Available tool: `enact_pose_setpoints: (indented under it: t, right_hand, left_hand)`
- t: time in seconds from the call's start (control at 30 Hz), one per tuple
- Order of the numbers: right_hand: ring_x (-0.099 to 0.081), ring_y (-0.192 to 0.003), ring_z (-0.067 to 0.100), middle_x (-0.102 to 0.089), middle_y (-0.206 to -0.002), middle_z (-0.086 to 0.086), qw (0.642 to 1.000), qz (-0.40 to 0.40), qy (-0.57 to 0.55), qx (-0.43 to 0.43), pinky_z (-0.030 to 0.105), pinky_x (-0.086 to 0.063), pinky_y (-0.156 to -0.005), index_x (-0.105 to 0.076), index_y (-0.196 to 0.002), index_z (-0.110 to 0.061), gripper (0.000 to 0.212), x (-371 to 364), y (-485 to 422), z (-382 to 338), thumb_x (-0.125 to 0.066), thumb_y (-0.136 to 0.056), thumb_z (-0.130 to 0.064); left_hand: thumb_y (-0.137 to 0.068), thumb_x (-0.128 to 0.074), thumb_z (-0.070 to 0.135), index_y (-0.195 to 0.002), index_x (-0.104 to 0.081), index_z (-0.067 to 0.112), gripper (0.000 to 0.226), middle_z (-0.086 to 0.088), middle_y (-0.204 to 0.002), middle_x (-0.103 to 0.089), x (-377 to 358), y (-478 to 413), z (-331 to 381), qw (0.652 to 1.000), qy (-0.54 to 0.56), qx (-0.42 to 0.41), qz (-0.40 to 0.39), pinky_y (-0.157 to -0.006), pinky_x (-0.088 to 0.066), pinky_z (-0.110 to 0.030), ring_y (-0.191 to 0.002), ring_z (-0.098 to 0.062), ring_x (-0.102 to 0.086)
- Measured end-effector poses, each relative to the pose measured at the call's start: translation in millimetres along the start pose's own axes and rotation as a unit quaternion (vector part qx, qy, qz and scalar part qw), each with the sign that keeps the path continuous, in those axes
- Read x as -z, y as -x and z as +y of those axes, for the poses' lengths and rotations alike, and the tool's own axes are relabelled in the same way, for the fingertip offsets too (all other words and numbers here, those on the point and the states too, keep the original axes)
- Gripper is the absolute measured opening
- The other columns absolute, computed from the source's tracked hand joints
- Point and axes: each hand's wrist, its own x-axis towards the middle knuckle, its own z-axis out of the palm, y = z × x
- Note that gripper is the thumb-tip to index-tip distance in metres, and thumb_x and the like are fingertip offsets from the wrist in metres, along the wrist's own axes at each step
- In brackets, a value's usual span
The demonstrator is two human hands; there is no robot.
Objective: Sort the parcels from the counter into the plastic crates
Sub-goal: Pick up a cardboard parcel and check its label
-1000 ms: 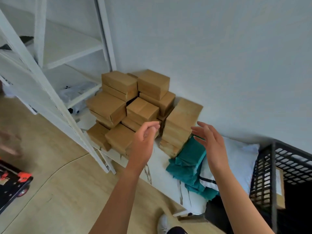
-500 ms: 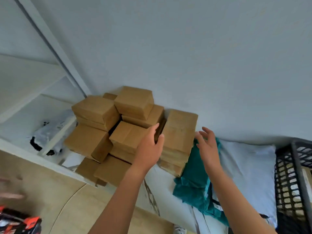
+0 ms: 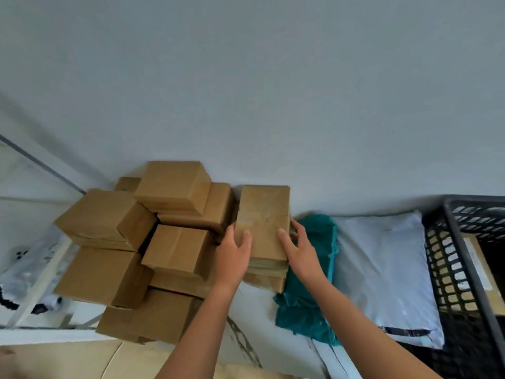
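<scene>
A stack of flat brown paper parcels (image 3: 263,214) stands on the white counter (image 3: 261,318) against the wall. My left hand (image 3: 232,255) grips the left edge of the top parcel, thumb on top. At the right edge my right hand (image 3: 299,248) holds the same parcel, thumb on top and fingers down the side. To the left, several brown cardboard boxes (image 3: 175,247) are piled up. A teal plastic mailer (image 3: 308,294) and a white plastic mailer (image 3: 388,272) lie to the right. The black plastic crate (image 3: 461,242) stands at the far right with a parcel inside.
A white shelf unit (image 3: 35,285) at the left holds a white and black bag. The grey wall rises right behind the parcels. Light wooden floor shows at the bottom left.
Both hands reached forward and closed on the two sides of the top flat parcel. The camera moved closer to the counter and tilted down.
</scene>
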Motion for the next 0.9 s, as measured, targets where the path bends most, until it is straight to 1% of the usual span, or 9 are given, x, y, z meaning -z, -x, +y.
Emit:
enact_pose_setpoints:
  t: [0.1,0.2,0.27,0.4,0.53,0.6,0.67,0.77,0.9]
  right_hand:
    - [-0.062,-0.1,-0.002,-0.062,-0.131,-0.004,1.0,0.016,-0.017,-0.013,0.015,-0.052,-0.075,-0.037,-0.154,-0.035,0.065,-4,3,1,-0.057,-0.099,-0.062]
    - [-0.065,-0.106,0.011,-0.064,-0.127,-0.002,0.997,0.047,-0.034,-0.053,0.039,-0.059,-0.094,-0.043,-0.151,-0.032,0.07,-10,7,2,-0.057,-0.094,-0.07]
    - [-0.064,-0.109,0.015,-0.062,-0.126,-0.004,0.994,0.061,-0.047,-0.081,0.046,-0.059,-0.097,-0.045,-0.149,-0.031,0.067,-12,11,-2,-0.056,-0.095,-0.07]
    - [-0.065,-0.106,0.019,-0.062,-0.124,-0.003,0.989,0.059,-0.067,-0.12,0.036,-0.057,-0.072,-0.052,-0.141,-0.03,0.053,-8,32,-31,-0.054,-0.099,-0.063]
    - [-0.064,-0.104,0.024,-0.063,-0.119,0.001,0.989,0.078,-0.032,-0.12,0.04,-0.057,-0.08,-0.057,-0.129,-0.028,0.044,-4,62,-71,-0.051,-0.101,-0.062]
    - [-0.065,-0.105,0.024,-0.063,-0.12,0.001,0.991,0.102,-0.012,-0.084,0.044,-0.06,-0.086,-0.058,-0.128,-0.03,0.044,-4,81,-94,-0.05,-0.1,-0.063]
    - [-0.065,-0.105,0.019,-0.064,-0.12,-0.002,0.991,0.13,-0.013,-0.018,0.044,-0.06,-0.087,-0.057,-0.132,-0.032,0.044,-9,106,-115,-0.05,-0.101,-0.062]
    - [-0.068,-0.105,0.007,-0.068,-0.123,-0.007,0.979,0.167,-0.043,0.112,0.036,-0.058,-0.089,-0.055,-0.14,-0.037,0.045,-23,145,-137,-0.053,-0.102,-0.06]
    - [-0.066,-0.121,0.01,-0.067,-0.134,-0.007,0.939,0.2,-0.062,0.272,0.032,-0.056,-0.098,-0.048,-0.146,-0.046,0.057,-40,185,-144,-0.056,-0.094,-0.068]
  left_hand:
    - [-0.105,-0.051,0.049,-0.145,-0.054,0.031,0.045,0.012,-0.124,-0.069,2,-3,0,1.0,-0.005,0.005,-0.006,-0.096,-0.059,-0.041,-0.11,-0.009,-0.067]
    - [-0.107,-0.05,0.045,-0.141,-0.055,0.031,0.037,0.011,-0.119,-0.069,4,-2,4,1.0,0.01,0.007,-0.025,-0.085,-0.059,-0.035,-0.102,-0.007,-0.066]
    - [-0.108,-0.05,0.04,-0.138,-0.054,0.029,0.032,0.009,-0.118,-0.068,8,-2,10,0.998,0.019,0.006,-0.051,-0.076,-0.054,-0.028,-0.099,-0.006,-0.064]
    - [-0.108,-0.05,0.036,-0.141,-0.054,0.025,0.034,0.008,-0.117,-0.067,30,0,28,0.995,0.011,-0.014,-0.103,-0.079,-0.052,-0.031,-0.1,-0.009,-0.063]
    - [-0.108,-0.048,0.038,-0.127,-0.061,0.027,0.025,0.009,-0.107,-0.068,68,13,53,0.984,0.006,-0.071,-0.163,-0.071,-0.048,-0.026,-0.088,-0.008,-0.062]
    - [-0.108,-0.047,0.041,-0.129,-0.062,0.028,0.029,0.006,-0.107,-0.069,88,22,64,0.978,0.042,-0.115,-0.169,-0.079,-0.051,-0.032,-0.088,-0.013,-0.064]
    - [-0.108,-0.047,0.045,-0.138,-0.056,0.035,0.033,0.018,-0.11,-0.072,107,35,71,0.972,0.071,-0.163,-0.153,-0.081,-0.057,-0.032,-0.09,-0.008,-0.069]
    - [-0.11,-0.047,0.04,-0.142,-0.047,0.041,0.032,0.042,-0.103,-0.064,129,62,82,0.952,0.139,-0.252,-0.106,-0.074,-0.055,-0.011,-0.09,0.017,-0.062]
    - [-0.112,-0.046,0.027,-0.155,-0.044,0.032,0.043,0.027,-0.136,-0.061,147,98,88,0.912,0.249,-0.319,-0.059,-0.095,-0.052,-0.013,-0.122,0.008,-0.06]
